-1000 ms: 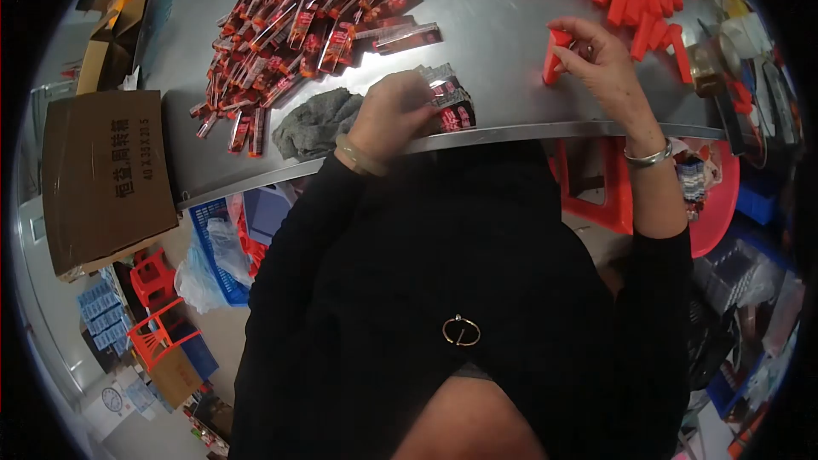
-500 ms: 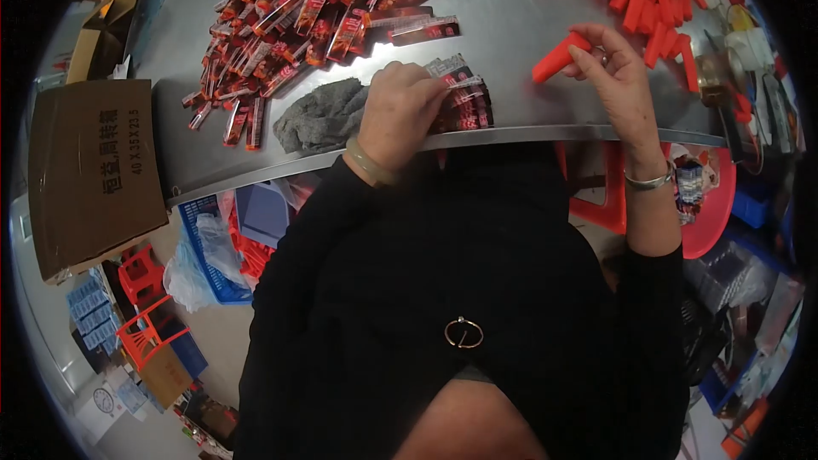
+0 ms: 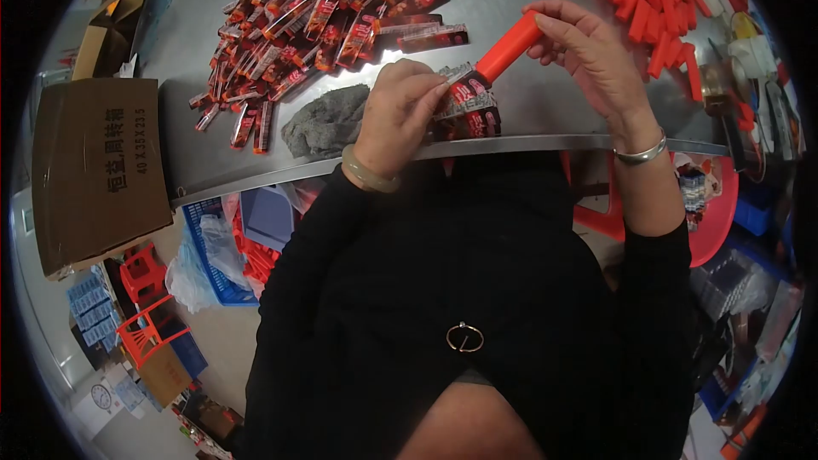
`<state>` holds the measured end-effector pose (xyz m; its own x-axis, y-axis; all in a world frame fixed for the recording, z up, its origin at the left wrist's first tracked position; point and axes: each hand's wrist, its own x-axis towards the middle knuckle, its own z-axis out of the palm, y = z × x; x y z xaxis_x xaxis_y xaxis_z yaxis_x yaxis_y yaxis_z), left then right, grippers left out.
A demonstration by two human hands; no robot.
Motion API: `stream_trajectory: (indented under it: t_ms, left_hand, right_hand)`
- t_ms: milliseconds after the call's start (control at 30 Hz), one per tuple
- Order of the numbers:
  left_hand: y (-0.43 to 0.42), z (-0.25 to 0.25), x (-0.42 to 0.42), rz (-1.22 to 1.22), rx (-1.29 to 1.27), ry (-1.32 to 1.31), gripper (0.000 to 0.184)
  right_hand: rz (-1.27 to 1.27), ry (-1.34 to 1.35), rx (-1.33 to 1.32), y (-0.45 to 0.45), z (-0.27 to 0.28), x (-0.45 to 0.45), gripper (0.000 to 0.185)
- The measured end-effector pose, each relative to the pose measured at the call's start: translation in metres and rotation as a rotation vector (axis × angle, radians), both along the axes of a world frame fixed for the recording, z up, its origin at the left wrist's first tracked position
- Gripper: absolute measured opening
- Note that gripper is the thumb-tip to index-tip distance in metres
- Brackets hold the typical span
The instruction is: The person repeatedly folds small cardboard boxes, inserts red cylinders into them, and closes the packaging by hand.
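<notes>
Near the front edge of the metal table (image 3: 204, 153), my left hand (image 3: 399, 111) pinches the end of a printed dark-red wrapper (image 3: 465, 90). More such wrappers (image 3: 482, 119) lie in a small stack beneath it. My right hand (image 3: 573, 44) holds a bright red-orange bar (image 3: 509, 44) by its upper end between thumb and fingers. The bar's lower end meets the open end of the wrapper; whether it is inside cannot be told. A crumpled grey cloth (image 3: 325, 121) lies just left of my left hand.
A large heap of filled dark-red packets (image 3: 328, 13) covers the back left. Red-orange bars (image 3: 652, 0) are piled at the back right. A cardboard box (image 3: 102, 170) stands at the left edge; a pink-red basin (image 3: 714, 221) is below the table's right side.
My right hand has brought the red bar left to the wrapper, turning it slantwise. My left hand has stayed near the stack and now lifts a wrapper's end.
</notes>
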<state>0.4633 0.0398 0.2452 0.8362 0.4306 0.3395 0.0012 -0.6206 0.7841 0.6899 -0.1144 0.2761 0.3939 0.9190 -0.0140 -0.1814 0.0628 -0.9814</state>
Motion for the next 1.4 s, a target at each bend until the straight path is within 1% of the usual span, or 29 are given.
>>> stream_trajectory:
  t_ms: [33, 67, 133, 200, 233, 300, 367, 433, 467, 533, 567, 633, 667, 700, 733, 800, 933, 1000, 1067, 1133, 1167, 1233, 1267, 1300, 1333, 1367, 1400]
  left_hand:
    - [0.001, 0.0, 0.0, -0.001, 0.001, 0.001, 0.008]
    - [0.001, 0.0, 0.0, -0.014, -0.02, 0.011, 0.008]
    - [-0.002, -0.002, -0.001, -0.025, -0.042, 0.022, 0.009]
    - [-0.01, -0.002, 0.001, 0.049, -0.504, 0.082, 0.014]
    - [-0.014, 0.003, 0.002, 0.051, -0.503, 0.082, 0.014]
    - [-0.02, 0.019, 0.005, -0.057, -1.025, 0.066, 0.02]
    - [-0.018, 0.015, 0.004, -0.08, -1.051, 0.094, 0.021]
    - [-0.017, 0.013, 0.004, -0.103, -1.076, 0.12, 0.023]
    - [-0.019, 0.014, 0.003, -0.106, -1.103, 0.099, 0.024]
    - [-0.021, 0.016, 0.003, -0.107, -1.127, 0.075, 0.025]
    - [-0.021, 0.017, 0.003, -0.099, -1.143, 0.079, 0.026]
    - [-0.023, 0.021, 0.003, -0.092, -1.157, 0.085, 0.027]
    - [-0.026, 0.024, 0.004, -0.094, -1.218, 0.039, 0.025]
    - [-0.028, 0.026, 0.005, -0.097, -1.279, -0.006, 0.023]
    - [-0.03, 0.028, 0.005, -0.099, -1.28, -0.004, 0.023]
    - [-0.031, 0.03, 0.004, -0.108, -1.368, -0.03, 0.025]
    - [-0.031, 0.031, 0.002, -0.109, -1.395, -0.039, 0.025]
    - [-0.028, 0.03, 0.001, -0.159, -1.373, -0.039, 0.024]
    - [-0.029, 0.029, 0.001, -0.15, -1.364, -0.056, 0.024]
    - [-0.028, 0.028, 0.001, -0.144, -1.354, -0.071, 0.024]
    - [-0.026, 0.027, 0.001, -0.139, -1.321, -0.079, 0.025]
    - [-0.022, 0.028, 0.001, -0.147, -1.288, -0.084, 0.025]
    - [-0.017, 0.03, 0.0, -0.112, -1.207, -0.043, 0.024]
    - [-0.011, 0.033, 0.0, -0.084, -1.126, -0.006, 0.024]
    - [0.002, 0.03, 0.001, -0.018, -0.992, 0.039, 0.022]
    - [0.022, 0.032, 0.0, 0.013, -0.805, 0.039, 0.022]
    - [0.045, 0.035, -0.002, 0.045, -0.617, 0.035, 0.022]
  right_hand:
    - [-0.006, -0.066, -0.002, 0.001, 0.001, -0.001, 0.03]
    - [-0.007, -0.064, -0.002, 0.002, 0.003, -0.003, 0.03]
    - [-0.038, -0.222, -0.017, 0.004, 0.007, -0.009, 0.031]
    - [-0.042, -0.269, -0.009, 0.007, 0.013, -0.021, 0.03]
    - [-0.048, -0.317, -0.002, 0.008, 0.015, -0.027, 0.028]
    - [-0.078, -0.339, 0.053, 0.014, 0.01, -0.038, 0.027]
    - [-0.106, -0.359, 0.11, 0.016, 0.002, -0.044, 0.025]
    - [-0.087, -0.528, 0.115, 0.017, -0.002, -0.047, 0.034]
    - [-0.084, -0.529, 0.12, 0.014, 0.001, -0.051, 0.034]
    - [-0.066, -0.803, 0.077, 0.007, 0.009, -0.062, 0.058]
    - [-0.064, -0.804, 0.08, 0.005, 0.011, -0.066, 0.058]
    - [-0.089, -1.033, 0.108, 0.005, 0.01, -0.074, 0.081]
    - [-0.09, -1.033, 0.108, 0.006, 0.008, -0.076, 0.081]
    - [-0.102, -1.069, 0.097, 0.007, 0.004, -0.078, 0.085]
    - [-0.114, -1.105, 0.086, 0.007, 0.003, -0.08, 0.089]
    - [-0.117, -1.109, 0.098, 0.008, 0.005, -0.082, 0.09]
    - [-0.133, -1.115, 0.126, 0.009, 0.005, -0.084, 0.092]
    - [-0.135, -1.118, 0.128, 0.008, 0.005, -0.084, 0.093]
    - [-0.139, -1.121, 0.131, 0.007, 0.005, -0.083, 0.094]
    - [-0.13, -1.057, 0.173, 0.006, 0.007, -0.08, 0.096]
    - [-0.133, -1.059, 0.174, 0.004, 0.007, -0.077, 0.096]
    - [-0.132, -0.974, 0.147, 0.0, 0.009, -0.07, 0.098]
    - [-0.144, -0.984, 0.141, -0.003, 0.008, -0.065, 0.098]
    - [-0.149, -1.023, 0.012, -0.006, 0.005, -0.058, 0.091]
    - [-0.156, -1.059, -0.12, -0.01, 0.002, -0.049, 0.084]
    - [-0.173, -1.074, -0.13, -0.015, -0.004, -0.038, 0.084]
    - [-0.14, -1.052, -0.183, -0.02, -0.012, -0.024, 0.069]
